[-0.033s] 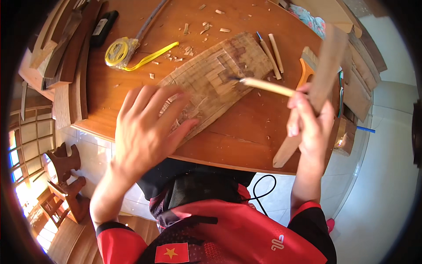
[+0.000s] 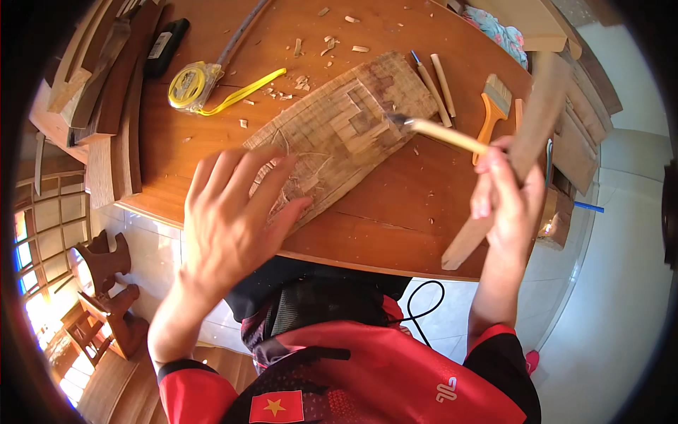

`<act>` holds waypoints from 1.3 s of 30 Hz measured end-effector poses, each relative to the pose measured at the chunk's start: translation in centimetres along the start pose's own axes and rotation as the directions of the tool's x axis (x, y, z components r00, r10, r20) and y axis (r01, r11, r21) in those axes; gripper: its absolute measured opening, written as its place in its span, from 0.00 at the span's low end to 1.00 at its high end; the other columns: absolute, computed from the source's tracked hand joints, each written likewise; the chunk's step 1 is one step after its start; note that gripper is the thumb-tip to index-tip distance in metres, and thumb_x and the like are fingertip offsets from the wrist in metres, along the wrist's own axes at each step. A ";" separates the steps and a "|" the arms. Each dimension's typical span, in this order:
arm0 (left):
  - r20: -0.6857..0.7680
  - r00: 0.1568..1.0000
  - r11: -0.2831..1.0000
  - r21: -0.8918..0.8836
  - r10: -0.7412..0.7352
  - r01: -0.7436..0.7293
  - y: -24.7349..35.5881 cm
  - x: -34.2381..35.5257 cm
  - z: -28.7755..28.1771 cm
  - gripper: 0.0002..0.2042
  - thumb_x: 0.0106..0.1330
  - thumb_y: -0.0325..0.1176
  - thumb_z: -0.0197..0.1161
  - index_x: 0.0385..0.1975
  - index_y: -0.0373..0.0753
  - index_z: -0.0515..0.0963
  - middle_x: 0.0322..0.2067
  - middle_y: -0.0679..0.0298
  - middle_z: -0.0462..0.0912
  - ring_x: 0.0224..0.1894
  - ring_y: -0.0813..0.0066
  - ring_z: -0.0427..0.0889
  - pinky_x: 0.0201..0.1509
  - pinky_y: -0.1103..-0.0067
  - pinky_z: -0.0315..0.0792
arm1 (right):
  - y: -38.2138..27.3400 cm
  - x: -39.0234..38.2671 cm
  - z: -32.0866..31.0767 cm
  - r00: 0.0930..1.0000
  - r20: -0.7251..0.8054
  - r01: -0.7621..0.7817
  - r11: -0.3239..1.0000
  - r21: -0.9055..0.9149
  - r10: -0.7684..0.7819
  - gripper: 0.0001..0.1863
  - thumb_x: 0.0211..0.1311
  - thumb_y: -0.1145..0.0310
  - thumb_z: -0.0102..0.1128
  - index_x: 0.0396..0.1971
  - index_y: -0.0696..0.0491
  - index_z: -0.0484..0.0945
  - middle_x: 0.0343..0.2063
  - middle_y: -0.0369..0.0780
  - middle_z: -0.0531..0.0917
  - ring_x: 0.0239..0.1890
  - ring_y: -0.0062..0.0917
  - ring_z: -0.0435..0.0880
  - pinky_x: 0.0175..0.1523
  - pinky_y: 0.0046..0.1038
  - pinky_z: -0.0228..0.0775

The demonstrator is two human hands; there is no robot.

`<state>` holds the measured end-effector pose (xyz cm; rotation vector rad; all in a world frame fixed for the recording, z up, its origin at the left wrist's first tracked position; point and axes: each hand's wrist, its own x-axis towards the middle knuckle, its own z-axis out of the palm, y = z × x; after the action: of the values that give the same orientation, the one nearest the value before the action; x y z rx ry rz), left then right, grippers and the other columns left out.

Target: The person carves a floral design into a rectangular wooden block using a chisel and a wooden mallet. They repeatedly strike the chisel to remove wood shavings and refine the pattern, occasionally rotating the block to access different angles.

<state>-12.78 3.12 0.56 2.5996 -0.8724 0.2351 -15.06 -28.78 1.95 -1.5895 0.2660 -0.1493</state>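
A carved wooden board (image 2: 357,120) lies slantwise on the table, with a relief of blocky shapes and fine lines cut into its face. My left hand (image 2: 236,205) hovers at the board's near left end with its fingers spread, holding nothing; whether it touches the board I cannot tell. In my right hand (image 2: 505,194) are two things: a wood chisel (image 2: 448,134) with a pale handle, and a flat wooden stick (image 2: 540,109), blurred at its far end. The chisel's dark blade points left, over the board's right part. Part of the carving is hidden behind my left fingers.
Beyond the board lie wood shavings (image 2: 328,48), a tape measure (image 2: 194,85) with a yellow strap and a black case (image 2: 167,47). At right are two thin-handled tools (image 2: 441,85) and an orange-handled brush (image 2: 492,106). Wooden planks (image 2: 113,106) are stacked at the left edge.
My right hand, with the chisel and the stick, has shifted slightly to the right, uncovering more of the brush. My left hand has moved only a little.
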 end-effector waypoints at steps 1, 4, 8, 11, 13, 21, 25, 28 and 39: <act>-0.013 0.998 0.995 0.070 -0.067 0.068 0.4 -1.2 0.1 0.24 0.53 0.39 0.77 0.51 0.42 0.84 0.49 0.62 0.83 0.48 0.58 0.81 0.53 0.65 0.74 | 0.0 0.1 -1.2 0.999 -0.040 0.003 1.000 0.025 -0.002 0.09 0.73 0.69 0.61 0.45 0.59 0.76 0.28 0.39 0.81 0.11 0.14 0.69 0.14 0.20 0.60; -0.035 0.993 0.992 0.054 -0.110 0.112 1.7 -2.6 0.6 0.24 0.52 0.36 0.77 0.51 0.43 0.85 0.52 0.63 0.83 0.50 0.59 0.81 0.55 0.65 0.73 | -0.2 -0.2 -2.9 0.982 -0.189 -0.020 1.000 0.019 0.023 0.10 0.74 0.68 0.60 0.45 0.58 0.74 0.28 0.38 0.79 0.10 0.14 0.66 0.14 0.20 0.57; -0.079 0.986 0.989 0.009 -0.145 0.146 2.0 -3.1 1.4 0.21 0.53 0.33 0.77 0.49 0.43 0.86 0.51 0.65 0.84 0.49 0.62 0.81 0.54 0.67 0.74 | 0.5 -1.0 -2.6 0.986 -0.164 -0.028 1.000 0.009 0.029 0.09 0.74 0.69 0.60 0.46 0.58 0.74 0.28 0.38 0.78 0.10 0.14 0.65 0.14 0.20 0.57; -0.123 0.985 0.992 -0.051 -0.124 0.118 1.1 -3.4 1.4 0.17 0.53 0.32 0.76 0.45 0.43 0.87 0.48 0.66 0.85 0.47 0.63 0.82 0.53 0.68 0.74 | 0.5 -1.1 -2.0 0.993 -0.117 -0.025 0.999 -0.028 0.022 0.10 0.74 0.70 0.59 0.46 0.59 0.74 0.28 0.39 0.77 0.10 0.14 0.65 0.14 0.20 0.58; -0.129 0.986 0.992 -0.080 -0.107 0.098 0.4 -3.9 1.4 0.17 0.53 0.32 0.76 0.44 0.43 0.87 0.47 0.66 0.86 0.46 0.63 0.82 0.53 0.67 0.73 | 0.4 -0.9 -1.8 0.995 -0.100 -0.016 0.999 -0.050 0.011 0.10 0.74 0.70 0.59 0.47 0.59 0.74 0.27 0.39 0.77 0.10 0.14 0.65 0.14 0.20 0.58; -0.095 0.978 0.981 -0.076 -0.187 0.180 1.6 -3.9 1.7 0.19 0.50 0.33 0.77 0.46 0.45 0.87 0.50 0.64 0.82 0.49 0.60 0.79 0.54 0.66 0.73 | -0.1 -0.1 -1.3 0.999 0.005 -0.038 0.992 -0.122 0.039 0.10 0.75 0.71 0.56 0.49 0.60 0.72 0.29 0.38 0.77 0.10 0.13 0.65 0.13 0.18 0.57; -0.116 0.984 0.982 -0.152 -0.135 0.117 0.9 -4.0 1.7 0.17 0.48 0.32 0.78 0.41 0.44 0.88 0.48 0.63 0.83 0.48 0.60 0.80 0.53 0.66 0.73 | -0.8 0.2 -0.2 0.991 0.122 -0.048 0.998 -0.048 0.054 0.11 0.71 0.74 0.59 0.48 0.62 0.72 0.27 0.41 0.79 0.10 0.13 0.67 0.14 0.19 0.61; -0.163 0.974 0.975 -0.185 -0.156 0.125 -0.1 -4.4 1.3 0.13 0.48 0.28 0.76 0.35 0.40 0.87 0.45 0.60 0.85 0.46 0.58 0.81 0.51 0.66 0.74 | -1.3 -0.5 1.7 0.980 0.187 -0.064 0.996 -0.058 0.074 0.12 0.69 0.75 0.59 0.48 0.64 0.72 0.26 0.44 0.83 0.11 0.14 0.69 0.15 0.19 0.63; 0.030 0.994 0.876 -0.469 -0.107 0.108 -4.2 -0.3 -0.2 0.10 0.59 0.22 0.69 0.41 0.33 0.86 0.38 0.58 0.87 0.43 0.62 0.81 0.49 0.70 0.75 | -4.8 3.9 7.6 0.859 0.490 0.106 0.884 -0.455 0.149 0.11 0.65 0.76 0.66 0.44 0.61 0.76 0.25 0.40 0.81 0.12 0.11 0.69 0.17 0.16 0.60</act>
<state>-10.45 6.48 -0.60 2.1799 -0.6792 -0.0165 -8.94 -22.37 6.14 -2.0408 -0.1153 0.3925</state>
